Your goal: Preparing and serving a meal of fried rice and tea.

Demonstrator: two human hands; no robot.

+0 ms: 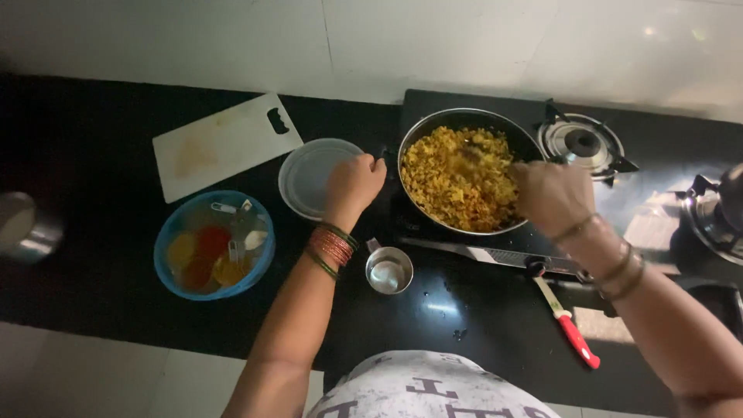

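Fingers (370, 164) of your left hand (354, 186) are curled at the left rim of the round steel pan (412, 143), apparently gripping its handle, though the handle itself is hidden under the hand. Your right hand (551, 197) is clenched over the pan's right edge, grasping a stirring utensil (474, 155) whose dark end dips into the yellow crumbly food (457, 182); the utensil's kind is too blurred to tell. That pan sits on the black gas stove (480, 104), over its left burner, and the food fills most of it.

Just right of the pan you have a bare steel burner (582, 143). Left of your left hand lies a round translucent lid (309, 178) on the black surface (93, 155), and further left a white rectangular plastic cutting board (224, 143). Nearer you, a blue round spice box (213, 244) holds small cups of red and yellow powders. A small steel cup (388, 271) with white contents stands just beside your left wrist, which wears red and green bangles (333, 248). A red-handled lighter (569, 325) lies below your right forearm, with a long steel knife (480, 254) along the stove's front edge.
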